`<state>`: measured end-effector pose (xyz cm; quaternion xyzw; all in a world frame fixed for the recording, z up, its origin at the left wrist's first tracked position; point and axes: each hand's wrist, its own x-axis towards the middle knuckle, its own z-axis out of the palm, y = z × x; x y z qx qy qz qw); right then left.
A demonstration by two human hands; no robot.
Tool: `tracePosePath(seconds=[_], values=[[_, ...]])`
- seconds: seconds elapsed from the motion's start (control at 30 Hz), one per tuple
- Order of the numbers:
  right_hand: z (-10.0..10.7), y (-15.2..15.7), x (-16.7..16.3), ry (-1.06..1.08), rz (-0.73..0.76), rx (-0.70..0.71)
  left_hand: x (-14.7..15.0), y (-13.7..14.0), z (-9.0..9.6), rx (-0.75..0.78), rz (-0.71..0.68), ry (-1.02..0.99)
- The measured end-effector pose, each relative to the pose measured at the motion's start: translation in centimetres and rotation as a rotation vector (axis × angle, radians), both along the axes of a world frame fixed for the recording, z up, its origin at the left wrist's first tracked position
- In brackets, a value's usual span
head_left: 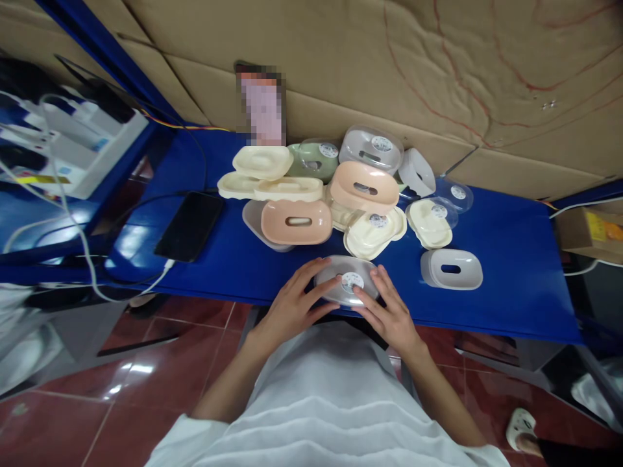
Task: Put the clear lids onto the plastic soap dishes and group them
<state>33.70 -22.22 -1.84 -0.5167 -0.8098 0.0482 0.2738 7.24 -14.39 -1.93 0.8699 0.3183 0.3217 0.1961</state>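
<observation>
A grey oval soap box [346,266] with a clear lid and a round white sticker is at the table's front edge. My left hand [298,299] grips its left side, with the fingertips on the lid and the thumb along the near rim. From the right, my right hand [387,307] grips the same box, one finger touching the lid by the sticker. Just beyond are a peach box part [276,220] with an oblong slot and a cream piece [363,240] bearing a sticker. A pale grey slotted part [464,275] stands on its own to the right.
Behind lie more pieces: a cream tray [263,162], a green box [309,170], a peach slotted part [350,180] and a lidded grey box [360,139]. A phone [189,227] with a white cable rests left on the blue table [520,259]. A cardboard sheet [341,65] stands behind.
</observation>
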Motion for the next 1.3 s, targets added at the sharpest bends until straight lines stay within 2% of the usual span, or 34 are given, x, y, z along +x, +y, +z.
tracePosePath(seconds=[0.17,0.4,0.5,0.6,0.67,0.77,0.83,0.9,1.0,1.07,1.17,1.3], values=[[-0.2,0.2,0.5,0.075,0.002,-0.046,0.1,-0.1,0.0,0.019,0.006,0.003],[-0.2,0.0,0.3,0.004,-0.022,-0.107,0.0,-0.4,-0.5,-0.009,-0.009,0.003],[1.0,0.1,0.4,0.009,-0.021,-0.05,-0.2,-0.6,-0.5,-0.054,0.001,-0.015],[3.4,0.2,1.1,0.016,-0.037,0.051,-0.6,-0.6,-0.3,-0.115,0.023,-0.067],[5.2,0.2,2.2,0.043,-0.109,0.146,-0.8,-0.5,0.0,-0.111,0.041,-0.088],[6.9,0.7,6.1,0.1,-0.284,0.291,-0.6,-0.2,0.2,-0.064,0.047,-0.055],[6.8,1.4,10.8,0.109,-0.403,0.33,-0.4,0.0,0.2,-0.022,0.029,-0.004],[5.6,2.5,17.0,0.095,-0.52,0.316,-0.1,0.1,0.1,0.02,0.009,0.034],[2.6,4.4,26.6,0.036,-0.719,0.242,0.1,0.2,-0.1,0.032,0.01,0.051],[0.4,5.7,31.2,0.004,-0.843,0.153,0.1,0.2,-0.1,0.023,0.017,0.054],[-1.7,6.7,33.9,-0.056,-0.898,0.11,0.3,0.2,-0.2,0.03,0.013,0.053],[-1.5,5.1,32.2,-0.132,-0.827,0.158,0.4,0.3,-0.5,0.018,0.009,0.084]])
